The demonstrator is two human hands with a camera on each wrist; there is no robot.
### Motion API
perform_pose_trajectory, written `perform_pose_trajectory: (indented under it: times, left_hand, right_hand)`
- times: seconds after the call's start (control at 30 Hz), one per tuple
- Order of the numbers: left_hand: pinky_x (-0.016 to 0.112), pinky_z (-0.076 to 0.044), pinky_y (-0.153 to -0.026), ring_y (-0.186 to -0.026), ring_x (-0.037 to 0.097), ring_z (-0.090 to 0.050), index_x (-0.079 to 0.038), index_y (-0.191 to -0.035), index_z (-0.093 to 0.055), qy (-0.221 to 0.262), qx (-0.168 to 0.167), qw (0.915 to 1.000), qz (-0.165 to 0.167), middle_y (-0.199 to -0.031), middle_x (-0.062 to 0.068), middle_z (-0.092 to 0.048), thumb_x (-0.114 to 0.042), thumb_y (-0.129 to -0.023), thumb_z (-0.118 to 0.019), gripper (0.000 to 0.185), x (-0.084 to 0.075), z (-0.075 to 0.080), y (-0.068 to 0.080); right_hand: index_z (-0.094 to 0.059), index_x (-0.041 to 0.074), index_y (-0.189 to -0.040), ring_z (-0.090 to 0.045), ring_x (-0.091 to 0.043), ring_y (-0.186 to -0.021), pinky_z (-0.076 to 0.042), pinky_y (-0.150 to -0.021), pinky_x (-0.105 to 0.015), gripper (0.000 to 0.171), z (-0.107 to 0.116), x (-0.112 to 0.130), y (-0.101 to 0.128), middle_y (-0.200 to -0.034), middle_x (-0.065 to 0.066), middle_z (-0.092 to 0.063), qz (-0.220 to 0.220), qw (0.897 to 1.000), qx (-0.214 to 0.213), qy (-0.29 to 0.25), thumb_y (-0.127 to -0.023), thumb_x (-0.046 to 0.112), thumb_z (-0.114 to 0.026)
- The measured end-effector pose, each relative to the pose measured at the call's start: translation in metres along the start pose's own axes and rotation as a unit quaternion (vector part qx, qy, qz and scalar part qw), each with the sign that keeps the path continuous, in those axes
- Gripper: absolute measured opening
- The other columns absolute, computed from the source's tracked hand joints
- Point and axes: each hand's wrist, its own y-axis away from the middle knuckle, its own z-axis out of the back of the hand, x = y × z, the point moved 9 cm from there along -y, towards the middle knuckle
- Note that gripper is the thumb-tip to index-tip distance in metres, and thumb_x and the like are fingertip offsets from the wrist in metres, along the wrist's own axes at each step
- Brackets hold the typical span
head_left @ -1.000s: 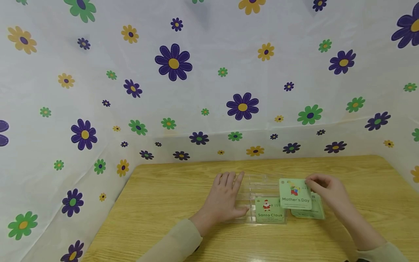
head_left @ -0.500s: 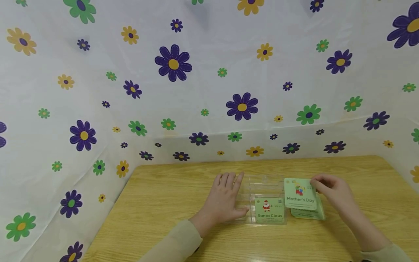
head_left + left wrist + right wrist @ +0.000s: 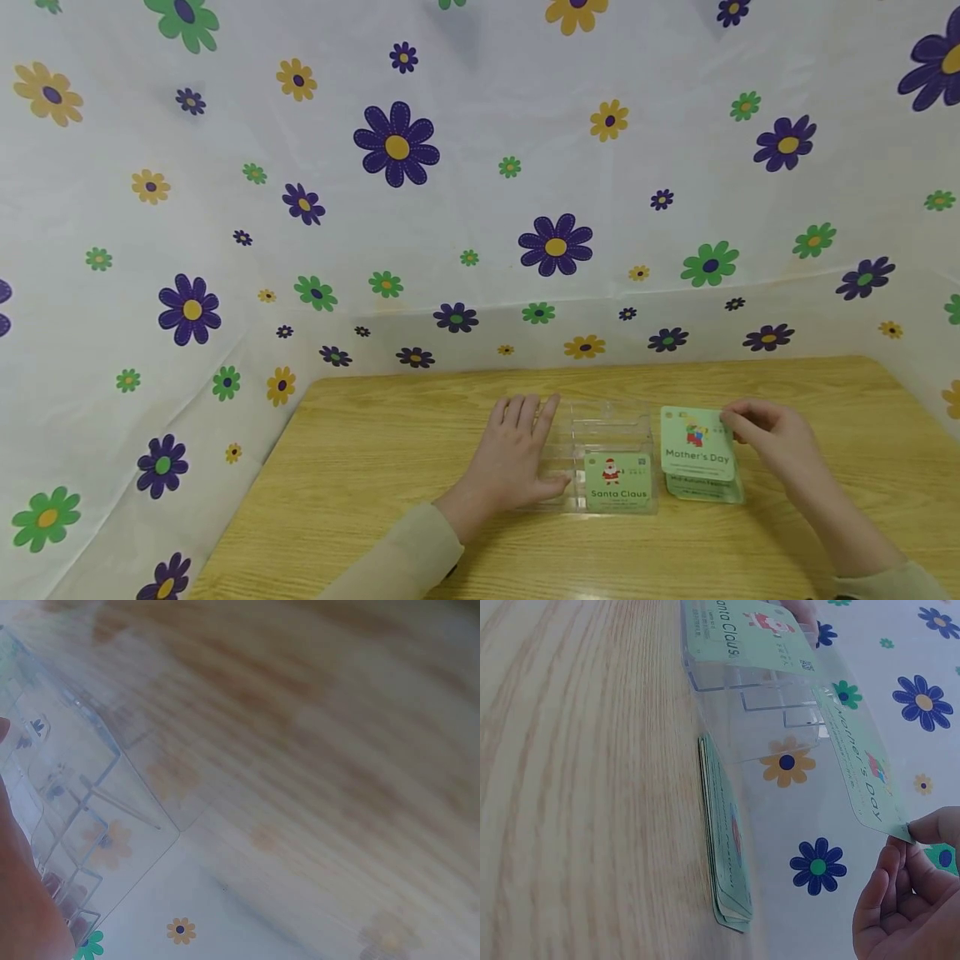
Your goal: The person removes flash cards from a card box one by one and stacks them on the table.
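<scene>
One clear plastic holder (image 3: 600, 454), boxy with stepped slots, stands on the wood-grain desk (image 3: 375, 467). Left of it, the left hand (image 3: 517, 454) rests flat against its side, grip released, fingers straight. In its front slot stands one green "Santa Claus" card (image 3: 618, 482). Right of the holder lies one small stack of green cards (image 3: 705, 487); above it the right hand (image 3: 772, 442) pinches one rounded "Mother's Day" card (image 3: 697, 443) by its edge.

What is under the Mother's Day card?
Under the Mother's Day card, which the right hand pinches by its edge, a small pile of green cards lies on the wooden table. Only their lower edges show; their pictures and words are covered.
</scene>
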Motion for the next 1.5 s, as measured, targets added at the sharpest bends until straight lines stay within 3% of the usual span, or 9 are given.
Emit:
perform_pose_trajectory:
  times: [0.2,0.8,1.0,1.27,1.5]
  left_hand:
    - [0.046,-0.038,-0.115,-0.13,0.025,-0.048,-0.012,-0.169,-0.021,0.004,-0.004,1.0,-0.001,-0.14,0.007,-0.049,-0.083,-0.087,-0.053,0.113,0.0,0.001,-0.001]
    - [0.045,-0.039,-0.114,-0.129,0.024,-0.048,-0.012,-0.17,-0.022,-0.001,-0.005,1.0,-0.002,-0.139,0.006,-0.05,-0.084,-0.087,-0.052,0.113,0.001,0.001,0.0]
    - [0.046,-0.039,-0.115,-0.13,0.024,-0.048,-0.012,-0.169,-0.024,-0.001,-0.005,1.0,-0.003,-0.14,0.006,-0.049,-0.084,-0.087,-0.051,0.112,0.001,0.0,0.0]
    - [0.047,-0.038,-0.117,-0.131,0.025,-0.048,-0.012,-0.169,-0.024,0.005,0.0,1.0,0.001,-0.141,0.007,-0.049,-0.083,-0.087,-0.053,0.112,0.001,0.0,-0.001]
    - [0.047,-0.038,-0.117,-0.131,0.025,-0.048,-0.012,-0.168,-0.027,0.005,-0.005,1.0,0.0,-0.141,0.007,-0.049,-0.083,-0.087,-0.053,0.111,0.001,0.0,0.0]
  right_hand:
    - [-0.07,-0.011,-0.116,-0.056,0.001,-0.08,-0.052,-0.073,-0.02,0.032,0.003,-0.004,0.001,-0.087,0.026,-0.061,0.002,1.0,-0.009,-0.005,-0.106,0.019,-0.062]
    - [-0.07,-0.009,-0.118,-0.056,0.002,-0.082,-0.051,-0.075,-0.021,0.036,0.004,-0.017,0.0,-0.089,0.023,-0.062,-0.022,1.0,0.012,0.016,-0.107,0.024,-0.061]
    - [-0.069,-0.01,-0.12,-0.055,0.0,-0.082,-0.049,-0.074,-0.022,0.038,0.004,-0.021,-0.001,-0.088,0.018,-0.064,-0.028,0.999,0.016,0.03,-0.107,0.025,-0.06]
    - [-0.066,-0.012,-0.126,-0.054,0.003,-0.083,-0.052,-0.074,-0.02,0.044,0.004,-0.032,-0.006,-0.105,0.003,-0.07,-0.055,0.997,0.03,0.04,-0.108,0.027,-0.057]
    - [-0.066,-0.012,-0.125,-0.057,0.001,-0.084,-0.051,-0.073,-0.022,0.044,0.001,-0.04,-0.009,-0.106,0.0,-0.073,-0.072,0.995,0.05,0.045,-0.108,0.028,-0.057]
